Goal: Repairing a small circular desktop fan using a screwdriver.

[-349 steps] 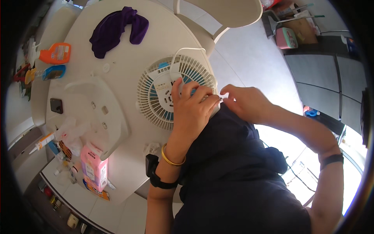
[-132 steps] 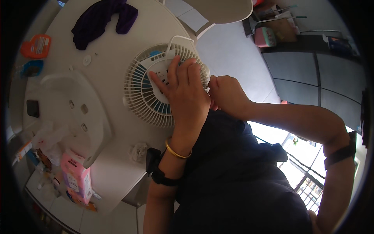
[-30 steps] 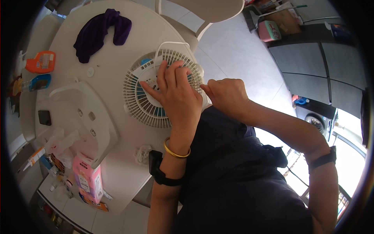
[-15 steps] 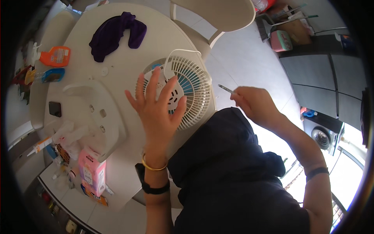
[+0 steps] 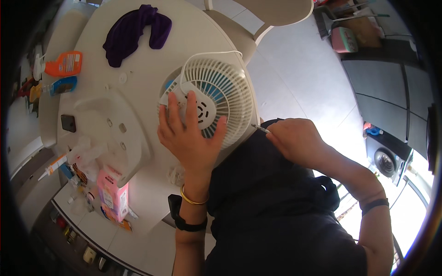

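Note:
A white fan head lies on the table near its right edge, its round motor cover facing up and blue blades showing through the grille. My left hand rests over the cover and grille with its fingers spread, holding nothing. A white cord curves from the cover over the grille. Beside the table edge, my right hand grips a slim, screwdriver-like tool, its thin tip pointing left toward the fan. The grip end is hidden in my fingers. The fan's white base lies to the left.
A purple cloth lies at the far side of the table. Orange and blue spray bottles, a black phone-like object and a pink package are at the left. A beige chair stands beyond the table.
My left hand has come down onto the fan, its fingers still spread. My right hand has brought the tool left and lower, closer to the grille. The whole view has shifted slightly.

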{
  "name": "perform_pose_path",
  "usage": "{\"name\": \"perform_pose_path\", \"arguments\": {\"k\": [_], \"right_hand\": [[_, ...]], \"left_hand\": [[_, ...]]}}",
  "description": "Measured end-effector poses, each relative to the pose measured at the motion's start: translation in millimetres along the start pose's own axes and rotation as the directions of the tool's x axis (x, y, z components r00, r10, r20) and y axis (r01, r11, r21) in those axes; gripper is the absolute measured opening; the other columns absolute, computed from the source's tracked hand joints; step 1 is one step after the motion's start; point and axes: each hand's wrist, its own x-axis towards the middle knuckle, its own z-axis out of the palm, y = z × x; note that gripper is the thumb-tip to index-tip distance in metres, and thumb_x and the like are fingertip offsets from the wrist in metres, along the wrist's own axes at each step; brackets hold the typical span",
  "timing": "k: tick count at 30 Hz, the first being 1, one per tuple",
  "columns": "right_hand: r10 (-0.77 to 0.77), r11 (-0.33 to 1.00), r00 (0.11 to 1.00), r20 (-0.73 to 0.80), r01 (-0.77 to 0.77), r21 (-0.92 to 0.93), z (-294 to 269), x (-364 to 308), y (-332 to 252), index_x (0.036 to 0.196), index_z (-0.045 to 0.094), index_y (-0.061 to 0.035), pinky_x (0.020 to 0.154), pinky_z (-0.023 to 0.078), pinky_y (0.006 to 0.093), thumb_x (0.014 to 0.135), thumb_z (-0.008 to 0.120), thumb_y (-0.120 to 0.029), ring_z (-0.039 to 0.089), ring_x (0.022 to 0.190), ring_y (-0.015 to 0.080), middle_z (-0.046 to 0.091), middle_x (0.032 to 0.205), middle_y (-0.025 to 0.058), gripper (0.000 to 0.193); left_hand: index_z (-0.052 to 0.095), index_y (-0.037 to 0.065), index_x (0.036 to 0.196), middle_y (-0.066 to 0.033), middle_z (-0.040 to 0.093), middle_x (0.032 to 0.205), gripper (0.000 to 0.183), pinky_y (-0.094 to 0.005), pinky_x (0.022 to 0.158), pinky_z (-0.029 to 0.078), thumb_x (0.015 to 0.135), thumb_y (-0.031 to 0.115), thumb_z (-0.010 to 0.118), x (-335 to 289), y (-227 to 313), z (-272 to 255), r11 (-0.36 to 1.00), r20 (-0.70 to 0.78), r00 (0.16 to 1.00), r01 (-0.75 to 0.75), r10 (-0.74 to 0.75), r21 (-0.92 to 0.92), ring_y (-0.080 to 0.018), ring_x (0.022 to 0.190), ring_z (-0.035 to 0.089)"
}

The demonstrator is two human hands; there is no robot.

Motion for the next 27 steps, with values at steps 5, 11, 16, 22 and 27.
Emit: {"name": "perform_pose_path", "arguments": {"k": [5, 11, 16, 22, 27], "right_hand": [[0.032, 0.990, 0.999, -0.043, -0.037, -0.137, -10, 9, 0, 0.086, 0.057, -0.0063, 0.056, 0.049, 0.0393, 0.092, 0.057, -0.023, 0.063, 0.065, 0.0273, 0.061, 0.068, 0.0087, 0.018], [0.015, 0.991, 0.985, -0.169, -0.037, -0.127, -12, 19, 13, 0.079, 0.057, -0.0076, 0.059, 0.049, 0.0395, 0.090, 0.057, -0.022, 0.062, 0.067, 0.0268, 0.061, 0.069, 0.0071, 0.018], [0.024, 0.991, 0.994, -0.110, -0.038, -0.126, -9, 30, 15, 0.079, 0.057, -0.0083, 0.060, 0.048, 0.0398, 0.091, 0.056, -0.023, 0.062, 0.069, 0.0266, 0.061, 0.069, 0.0066, 0.020], [0.022, 0.986, 0.999, -0.047, -0.029, -0.161, -7, 34, 14, 0.079, 0.057, -0.0087, 0.061, 0.048, 0.0393, 0.092, 0.056, -0.024, 0.062, 0.069, 0.0258, 0.061, 0.070, 0.0065, 0.020], [0.007, 0.989, 1.000, -0.024, -0.010, -0.148, -12, 38, 12, 0.082, 0.058, -0.0086, 0.062, 0.049, 0.0386, 0.092, 0.057, -0.023, 0.063, 0.070, 0.0253, 0.063, 0.072, 0.0065, 0.017]], "left_hand": [[0.053, 0.013, 0.135, -0.0178, 0.036, 0.147, 0.078, -0.0593, 0.103, 0.026, 0.072, 0.053, 0.072, -5, 15, -12, 0.992, 0.047, 0.992, 0.114, -0.116, 0.048, -0.0432, 0.127, 0.035], [0.044, 0.013, 0.142, -0.0189, 0.034, 0.148, 0.088, -0.0651, 0.103, 0.022, 0.072, 0.061, 0.068, -12, 15, 0, 0.988, 0.003, 0.992, 0.125, -0.126, 0.089, -0.0486, 0.135, 0.026], [0.042, 0.011, 0.142, -0.0186, 0.035, 0.148, 0.091, -0.0676, 0.100, 0.026, 0.073, 0.064, 0.066, -12, 13, 6, 0.996, -0.008, 0.996, 0.089, -0.089, 0.002, -0.0505, 0.137, 0.025], [0.042, 0.009, 0.142, -0.0188, 0.035, 0.149, 0.090, -0.0641, 0.102, 0.026, 0.073, 0.063, 0.066, -10, 12, 2, 0.995, 0.010, 0.995, 0.096, -0.096, 0.013, -0.0496, 0.136, 0.027], [0.043, 0.009, 0.141, -0.0189, 0.035, 0.148, 0.089, -0.0626, 0.102, 0.027, 0.074, 0.063, 0.065, -10, 12, 2, 0.995, 0.019, 0.995, 0.098, -0.099, 0.023, -0.0491, 0.136, 0.027]]}}
